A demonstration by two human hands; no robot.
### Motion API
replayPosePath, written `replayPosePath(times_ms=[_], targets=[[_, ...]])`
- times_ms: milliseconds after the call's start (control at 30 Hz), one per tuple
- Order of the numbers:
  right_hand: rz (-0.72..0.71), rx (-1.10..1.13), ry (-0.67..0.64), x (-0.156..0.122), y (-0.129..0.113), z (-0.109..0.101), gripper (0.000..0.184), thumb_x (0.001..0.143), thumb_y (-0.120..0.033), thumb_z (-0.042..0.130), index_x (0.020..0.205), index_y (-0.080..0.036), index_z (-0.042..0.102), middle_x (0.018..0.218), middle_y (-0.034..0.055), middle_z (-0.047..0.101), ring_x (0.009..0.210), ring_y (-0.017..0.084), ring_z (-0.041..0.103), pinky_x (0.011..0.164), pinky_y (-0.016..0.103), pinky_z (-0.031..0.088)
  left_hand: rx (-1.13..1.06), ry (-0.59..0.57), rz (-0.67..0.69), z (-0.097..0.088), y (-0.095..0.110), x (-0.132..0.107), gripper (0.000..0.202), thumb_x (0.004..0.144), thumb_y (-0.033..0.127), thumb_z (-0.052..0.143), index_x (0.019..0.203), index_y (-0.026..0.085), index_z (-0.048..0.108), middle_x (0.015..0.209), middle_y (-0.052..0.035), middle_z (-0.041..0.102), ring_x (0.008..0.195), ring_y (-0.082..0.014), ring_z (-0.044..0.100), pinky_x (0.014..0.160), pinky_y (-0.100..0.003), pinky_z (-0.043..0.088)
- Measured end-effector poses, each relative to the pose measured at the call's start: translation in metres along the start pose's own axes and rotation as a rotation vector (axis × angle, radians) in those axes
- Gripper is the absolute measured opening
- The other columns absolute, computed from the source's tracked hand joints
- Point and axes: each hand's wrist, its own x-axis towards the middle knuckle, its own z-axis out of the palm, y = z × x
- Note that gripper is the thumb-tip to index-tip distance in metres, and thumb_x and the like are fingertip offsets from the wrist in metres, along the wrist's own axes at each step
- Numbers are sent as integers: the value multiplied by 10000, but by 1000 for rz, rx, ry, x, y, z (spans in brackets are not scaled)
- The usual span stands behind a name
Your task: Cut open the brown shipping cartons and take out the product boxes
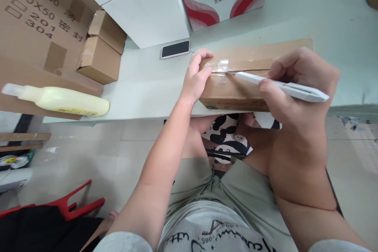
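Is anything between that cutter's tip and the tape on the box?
Nothing visible. The slim white plastic cutter in the right hand has its tip at the clear tape on the brown cardboard box; the left hand grips beside it.

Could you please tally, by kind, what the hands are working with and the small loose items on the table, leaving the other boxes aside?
Taped cardboard box, held by the left hand: 1
White cutter, in the right hand grip: 1
Phone: 1
Pale yellow bottle, lying on its side: 1
Total: 4
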Motion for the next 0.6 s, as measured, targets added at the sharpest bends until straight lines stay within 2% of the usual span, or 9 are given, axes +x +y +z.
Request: replayPosePath(times_ms=[100, 200, 267, 367, 500, 600], targets=[[40, -4, -45, 1, -5, -8, 100, 710, -231, 644, 717, -237, 545, 607, -43, 489, 534, 98, 379, 512, 295, 290, -8, 9, -23, 0, 2, -2, 389, 810, 1, 550, 1033, 300, 659, 1362, 9, 667, 1517, -270, 506, 1341, -480, 337], [115, -40, -249, 1, -14, -26, 101, 782, -278, 711, 833, -234, 635, 681, -38, 592, 573, 96, 469, 527, 289, 343, 4, 14, -20, -2, 3, -6, 384, 818, 15, 559, 1050, 303, 665, 1387, 10, 660, 1541, -268, 482, 1354, -465, 317], [156, -69, -324, -1, -21, -39, 160, 824, -338, 751, 937, -237, 699, 755, -26, 669, 625, 104, 542, 548, 286, 372, 20, -1, 9, -5, 2, -8, 385, 822, 34, 570, 1079, 304, 666, 1407, 8, 657, 1563, -265, 460, 1362, -449, 302], [210, -121, -239, -4, -31, -54, 231, 844, -389, 762, 1022, -244, 746, 826, 0, 710, 695, 131, 598, 542, 276, 374, 54, -42, 77, -9, -3, -10, 363, 848, 98, 590, 1147, 296, 648, 1439, -5, 646, 1569, -275, 453, 1361, -441, 302], [288, -164, -109, -2, -35, -64, 129, 808, -311, 738, 916, -243, 716, 763, -7, 667, 660, 131, 554, 531, 283, 340, 85, -72, 136, -14, -11, -9, 358, 873, 171, 582, 1210, 281, 630, 1488, -22, 615, 1543, -285, 478, 1344, -440, 335], [253, -231, -43, 1, -26, -71, 148, 773, -266, 696, 917, -234, 705, 734, -9, 636, 631, 132, 521, 548, 321, 335, 90, -77, 141, -15, -12, -8, 368, 870, 180, 571, 1217, 284, 633, 1496, -16, 612, 1526, -279, 496, 1335, -431, 351]])
